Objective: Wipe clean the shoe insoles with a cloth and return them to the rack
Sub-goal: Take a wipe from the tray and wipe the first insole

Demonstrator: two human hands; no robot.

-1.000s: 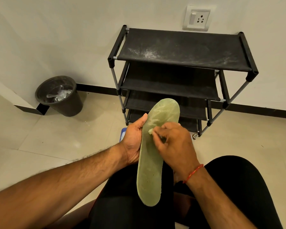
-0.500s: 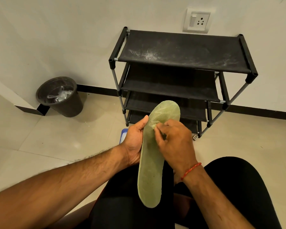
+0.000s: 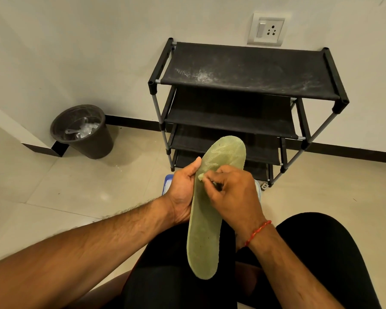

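Two hands work on one pale green insole (image 3: 204,233), held lengthwise over the person's lap. Its toe end points to about one o'clock and its heel end hangs at six o'clock between knees in black trousers (image 3: 316,255).

The left hand (image 3: 183,192) grips the insole's edge on the nine o'clock side, with the thumb laid on the upper face and the fingers curled behind it. The right hand (image 3: 234,195) comes in from the three o'clock side with bent fingers. It pinches a small pale wad of cloth (image 3: 200,176) and presses it on the mesh face just below the toe area, close to the left thumb. A red thread band (image 3: 257,232) circles the right wrist.

At twelve o'clock from the insole a black rack (image 3: 243,85) with fabric shelves stands against the white wall, its top shelf marked with whitish dusty smears. At ten o'clock, well apart, a dark round bin (image 3: 91,143) sits on the tiled floor (image 3: 76,197) by the wall, with clear plastic scraps inside. A wall socket (image 3: 267,30) with a switch is above the rack at about one o'clock. Just beyond the hands a blue and white thing (image 3: 166,185) lies on the floor, mostly hidden, and I cannot tell what it is.
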